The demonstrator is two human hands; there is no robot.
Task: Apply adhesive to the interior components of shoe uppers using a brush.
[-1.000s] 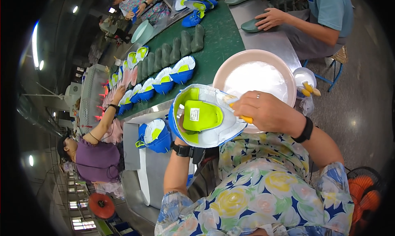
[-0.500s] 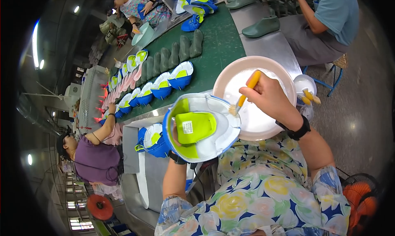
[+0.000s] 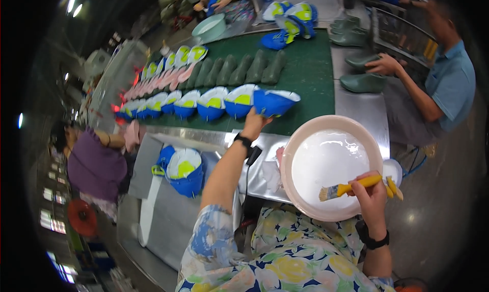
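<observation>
My left hand (image 3: 254, 123) reaches forward and grips a blue shoe upper (image 3: 275, 102) with a white rim, at the near right end of a row of similar blue, white and lime uppers (image 3: 211, 101). My right hand (image 3: 373, 200) is closed round the yellow handle of a paintbrush (image 3: 333, 192). Its pale bristles point left, over the white liquid (image 3: 326, 157) in a round pinkish basin (image 3: 287, 164). Whether the bristles touch the liquid I cannot tell.
Dark green shoe lasts (image 3: 239, 70) and pink pieces (image 3: 158, 83) line the green tabletop (image 3: 305, 73). Another upper (image 3: 184, 172) sits on a grey surface at left. Co-workers occupy the left, far side and right; the right one (image 3: 453, 83) handles a green last (image 3: 362, 82).
My left hand has carried the upper forward to the row on the green table, turning it over onto its side. My right hand has drawn the brush off the upper and back over the basin.
</observation>
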